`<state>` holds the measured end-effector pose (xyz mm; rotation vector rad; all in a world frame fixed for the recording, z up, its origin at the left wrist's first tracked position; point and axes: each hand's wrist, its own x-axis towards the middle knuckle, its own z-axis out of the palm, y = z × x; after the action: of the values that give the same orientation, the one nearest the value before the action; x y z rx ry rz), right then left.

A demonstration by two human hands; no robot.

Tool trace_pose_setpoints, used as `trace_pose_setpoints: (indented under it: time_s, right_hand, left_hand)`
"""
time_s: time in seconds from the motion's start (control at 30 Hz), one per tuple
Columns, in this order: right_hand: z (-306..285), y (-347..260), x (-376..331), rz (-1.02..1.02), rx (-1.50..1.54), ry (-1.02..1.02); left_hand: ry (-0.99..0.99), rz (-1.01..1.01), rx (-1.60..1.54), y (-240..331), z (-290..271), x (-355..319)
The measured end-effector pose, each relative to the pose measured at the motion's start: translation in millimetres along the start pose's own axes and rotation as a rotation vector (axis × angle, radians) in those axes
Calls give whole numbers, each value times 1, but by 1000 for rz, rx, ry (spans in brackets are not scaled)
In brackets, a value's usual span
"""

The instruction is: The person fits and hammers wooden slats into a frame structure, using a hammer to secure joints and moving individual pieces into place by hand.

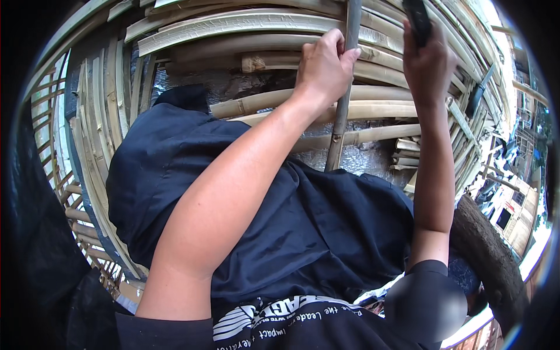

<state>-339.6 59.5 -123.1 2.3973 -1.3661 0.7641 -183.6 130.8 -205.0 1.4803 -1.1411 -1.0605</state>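
My left hand (324,67) is wrapped around a thin upright bamboo stick (340,125) that stands against a lattice of split bamboo slats (256,26). My right hand (429,64) is raised beside it, gripping a dark tool handle (418,20) whose upper end runs out of the frame. Both forearms reach up from the lower edge over my dark shorts (280,216).
Curved bamboo strips (99,116) bend along the left side, with a woven bamboo frame below them (76,198). A thick brown trunk (487,256) crosses the lower right. Buildings lie far below on the right (519,204).
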Motion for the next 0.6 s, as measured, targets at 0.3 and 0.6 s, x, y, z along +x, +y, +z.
trace_pose_setpoints:
  time_s: [0.3, 0.6]
  right_hand:
    - [4, -5, -12, 142, 305, 297]
    - [18, 2, 1, 2, 21, -60]
  left_hand:
    - [-69, -45, -83, -5, 2, -1]
    - [-77, 7, -90, -9, 1, 15]
